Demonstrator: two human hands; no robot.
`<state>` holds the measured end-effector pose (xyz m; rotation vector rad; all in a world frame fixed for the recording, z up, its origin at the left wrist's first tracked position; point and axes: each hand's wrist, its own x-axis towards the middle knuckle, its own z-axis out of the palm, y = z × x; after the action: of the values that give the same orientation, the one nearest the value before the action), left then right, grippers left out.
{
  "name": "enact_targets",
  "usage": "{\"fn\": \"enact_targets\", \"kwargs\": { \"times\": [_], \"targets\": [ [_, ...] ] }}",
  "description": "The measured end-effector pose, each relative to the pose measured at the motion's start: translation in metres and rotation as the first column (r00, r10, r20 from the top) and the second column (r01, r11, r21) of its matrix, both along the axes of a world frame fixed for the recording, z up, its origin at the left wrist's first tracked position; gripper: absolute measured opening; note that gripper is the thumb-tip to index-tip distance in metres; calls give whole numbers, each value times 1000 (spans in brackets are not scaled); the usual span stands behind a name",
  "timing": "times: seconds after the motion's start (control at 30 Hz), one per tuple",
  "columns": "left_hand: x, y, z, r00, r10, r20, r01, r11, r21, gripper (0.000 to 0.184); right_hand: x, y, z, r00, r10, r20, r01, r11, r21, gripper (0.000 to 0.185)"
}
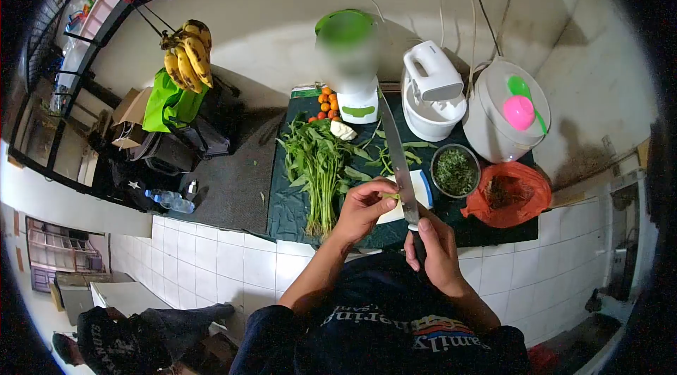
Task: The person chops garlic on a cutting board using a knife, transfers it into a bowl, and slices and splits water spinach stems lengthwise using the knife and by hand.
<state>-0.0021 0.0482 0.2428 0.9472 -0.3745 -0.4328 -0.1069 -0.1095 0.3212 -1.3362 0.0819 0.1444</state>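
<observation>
My right hand [431, 244] is wrapped round the black handle of a long knife [397, 146], whose blade points up and away over the table. Just left of the blade, my left hand [369, 207] pinches a small green piece [389, 196]. Beneath both hands lies a white cutting board [423, 188] with a blue edge, partly hidden by them. A bunch of leafy green stems [321, 185] rests to the left of my left hand. Loose green leaves and stems [384, 158] lie beyond the board, on both sides of the blade.
Behind stand a green-lidded blender [358, 103], a white mixer [434, 86] and a rice cooker [493, 121]. Orange tomatoes [329, 102], a bowl of chopped greens [455, 171] and a red bag [518, 199] share the table. Bananas [189, 58] hang left; a person [120, 336] is lower left.
</observation>
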Motion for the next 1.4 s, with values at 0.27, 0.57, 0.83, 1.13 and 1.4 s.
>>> {"fn": "enact_targets", "kwargs": {
  "times": [0.27, 0.57, 0.83, 1.13, 1.4],
  "targets": [
    [5, 1, -2, 999, -34, 29, 34, 999, 27, 19, -4, 2, -3, 1000, -18, -10, 18, 1000, -23, 52],
    [-1, 1, -7, 1000, 2, -4, -2, 1000, 5, 14, -10, 9, -1, 999, -28, -39, 26, 999, -45, 50],
    [-8, 4, -16, 997, -14, -82, 9, 999, -53, 15, -17, 16, 0, 999, -32, -37, 30, 998, -63, 49],
    [-11, 7, -20, 989, -63, -131, 41, 985, -166, 32, -23, 19, -1, 999, -22, -38, 19, 998, -65, 47],
    [-13, 6, -6, 987, -113, -117, 101, 990, -103, 60, -29, 19, -5, 999, 19, -32, -21, 998, -54, 47]
  ]
}}
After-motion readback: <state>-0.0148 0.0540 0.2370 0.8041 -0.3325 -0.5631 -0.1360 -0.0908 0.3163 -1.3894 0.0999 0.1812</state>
